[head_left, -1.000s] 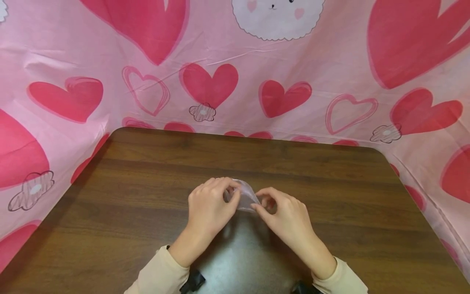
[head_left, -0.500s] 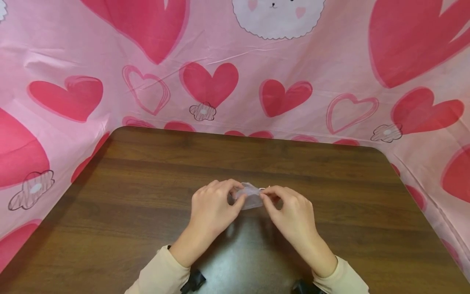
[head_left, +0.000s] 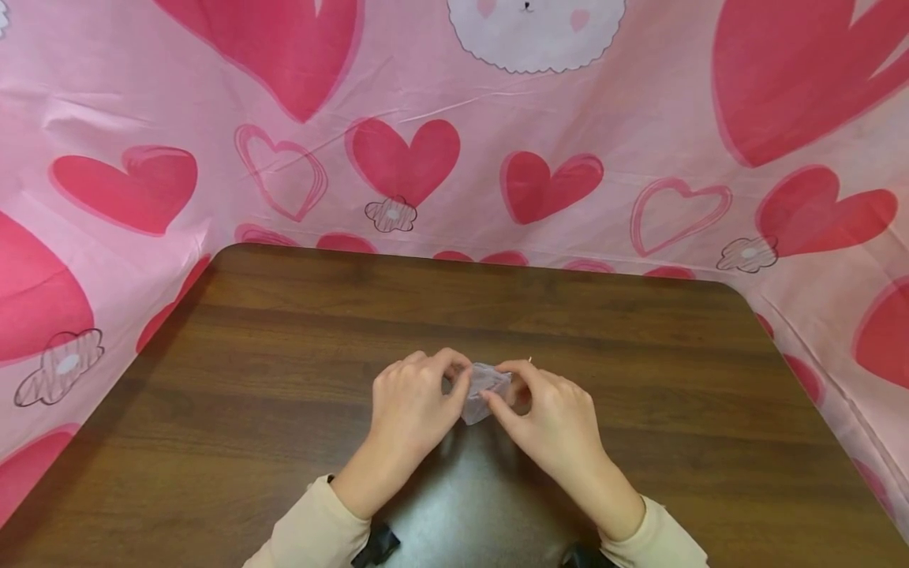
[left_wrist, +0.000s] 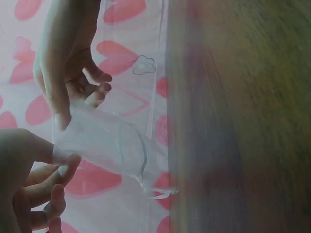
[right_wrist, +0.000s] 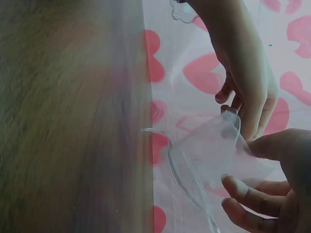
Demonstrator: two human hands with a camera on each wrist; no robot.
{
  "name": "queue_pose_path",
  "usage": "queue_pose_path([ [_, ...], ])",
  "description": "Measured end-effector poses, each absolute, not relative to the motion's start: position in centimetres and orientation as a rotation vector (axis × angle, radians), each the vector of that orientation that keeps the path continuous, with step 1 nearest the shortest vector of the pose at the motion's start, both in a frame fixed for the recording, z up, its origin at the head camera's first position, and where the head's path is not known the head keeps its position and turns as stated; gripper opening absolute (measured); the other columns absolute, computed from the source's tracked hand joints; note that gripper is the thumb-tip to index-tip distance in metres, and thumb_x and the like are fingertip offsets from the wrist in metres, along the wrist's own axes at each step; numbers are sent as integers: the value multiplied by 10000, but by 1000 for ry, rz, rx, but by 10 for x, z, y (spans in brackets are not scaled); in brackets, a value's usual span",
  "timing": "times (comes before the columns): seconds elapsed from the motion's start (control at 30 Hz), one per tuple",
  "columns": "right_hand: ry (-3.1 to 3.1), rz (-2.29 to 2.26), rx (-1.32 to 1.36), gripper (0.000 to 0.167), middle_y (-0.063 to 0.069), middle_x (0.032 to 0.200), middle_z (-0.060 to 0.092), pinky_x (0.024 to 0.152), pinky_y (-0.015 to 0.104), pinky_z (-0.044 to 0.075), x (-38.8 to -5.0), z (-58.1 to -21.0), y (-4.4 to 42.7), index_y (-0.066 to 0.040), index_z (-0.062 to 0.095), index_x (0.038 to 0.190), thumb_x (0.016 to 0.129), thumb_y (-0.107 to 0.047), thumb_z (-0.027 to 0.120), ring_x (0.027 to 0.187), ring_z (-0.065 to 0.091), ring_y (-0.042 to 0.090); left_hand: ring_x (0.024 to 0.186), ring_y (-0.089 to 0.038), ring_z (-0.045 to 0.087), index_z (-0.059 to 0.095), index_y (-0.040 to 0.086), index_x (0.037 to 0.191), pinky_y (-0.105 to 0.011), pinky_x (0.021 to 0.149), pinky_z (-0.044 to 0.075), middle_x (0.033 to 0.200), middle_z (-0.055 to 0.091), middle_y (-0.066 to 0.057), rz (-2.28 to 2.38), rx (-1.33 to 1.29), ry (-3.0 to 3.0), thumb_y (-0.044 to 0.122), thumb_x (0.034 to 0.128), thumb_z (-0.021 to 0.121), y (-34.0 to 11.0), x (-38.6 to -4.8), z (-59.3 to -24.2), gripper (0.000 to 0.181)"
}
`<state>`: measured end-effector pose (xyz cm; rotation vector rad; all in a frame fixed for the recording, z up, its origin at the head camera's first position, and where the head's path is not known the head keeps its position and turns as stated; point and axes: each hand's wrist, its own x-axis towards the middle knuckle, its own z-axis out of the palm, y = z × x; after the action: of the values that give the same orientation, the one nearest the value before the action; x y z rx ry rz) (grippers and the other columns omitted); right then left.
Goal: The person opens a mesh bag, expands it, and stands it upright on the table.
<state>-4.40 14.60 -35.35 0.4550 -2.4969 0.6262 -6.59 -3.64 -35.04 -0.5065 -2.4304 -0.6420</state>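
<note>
Between my two hands is a small translucent whitish drawstring pouch (head_left: 480, 393) of thin, sheer cloth. It is held above the wooden table (head_left: 319, 315). My left hand (head_left: 412, 401) pinches its left edge between thumb and fingers. On the other side, the thumb and index finger of my right hand (head_left: 557, 410) grip the pouch near its upper right edge. The left wrist view has the pouch (left_wrist: 104, 141) stretched out, a thin drawstring (left_wrist: 145, 162) across it ending in a short loop. A similar cord (right_wrist: 182, 174) hangs down the pouch in the right wrist view.
Pink cloth (head_left: 469, 95) printed with red hearts rises behind and beside the table. Black straps (head_left: 376, 544) sit at the wrists, below the beige sleeves (head_left: 312, 525).
The pouch has bunched up and dips lower between my hands. My right hand shifted right, then came back left, its thumb now lying over the pouch. The left hand moved slightly right.
</note>
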Motion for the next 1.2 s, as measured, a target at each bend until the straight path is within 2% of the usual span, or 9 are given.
queue_pose_path([
  [0.23, -2475, 661, 495, 335, -95, 680, 578, 472, 230, 365, -45, -352, 145, -138, 708, 1045, 730, -37, 763, 557, 491, 42, 510, -151, 557, 738, 232, 880, -307, 465, 408, 650, 644, 126, -611, -482, -2431, 249, 822, 765, -37, -67, -350, 66],
  [0.43, -2423, 661, 515, 380, -75, 727, 638, 476, 243, 391, -47, -351, 148, -104, 696, 1074, 722, 20, 768, 591, 561, 80, 533, -183, 595, 751, 240, 891, -335, 474, 425, 656, 656, 117, -599, -444, -2436, 243, 824, 764, -40, -70, -350, 68],
  [0.63, -2372, 701, 538, 333, -79, 753, 669, 513, 291, 450, -47, -348, 150, -116, 702, 1074, 769, -39, 811, 631, 601, 86, 541, -181, 599, 757, 244, 879, -345, 477, 427, 670, 673, 113, -633, -411, -2445, 258, 843, 755, -45, -73, -347, 39],
  [0.77, -2324, 746, 537, 266, -66, 768, 680, 549, 319, 481, -49, -343, 155, -125, 717, 1057, 811, -65, 796, 662, 620, 80, 552, -101, 559, 756, 269, 896, -333, 491, 417, 709, 678, 153, -770, -363, -2481, 252, 865, 745, -52, -76, -342, 37],
  [0.93, -2350, 776, 457, 213, -61, 764, 680, 569, 320, 474, -51, -339, 162, -130, 728, 1017, 823, -65, 788, 672, 619, 77, 594, -24, 521, 744, 302, 936, -347, 577, 412, 724, 657, 204, -1120, -274, -2517, 287, 905, 720, -62, -80, -331, 42],
  [1.07, -2488, 931, 406, 196, -100, 786, 672, 624, 317, 493, -53, -339, 164, -137, 724, 1021, 841, -101, 792, 692, 604, 60, 622, -52, 540, 738, 300, 957, -337, 604, 403, 753, 678, 191, -1384, -233, -2503, 309, 915, 718, -67, -80, -325, 47],
  [1.2, -2611, 1174, 403, 253, -94, 828, 680, 664, 334, 508, -54, -342, 163, -110, 710, 1077, 841, -126, 799, 718, 593, 66, 688, -119, 585, 735, 247, 969, -291, 626, 435, 786, 712, 109, -1636, -251, -2460, 285, 919, 720, -66, -80, -322, 65],
])
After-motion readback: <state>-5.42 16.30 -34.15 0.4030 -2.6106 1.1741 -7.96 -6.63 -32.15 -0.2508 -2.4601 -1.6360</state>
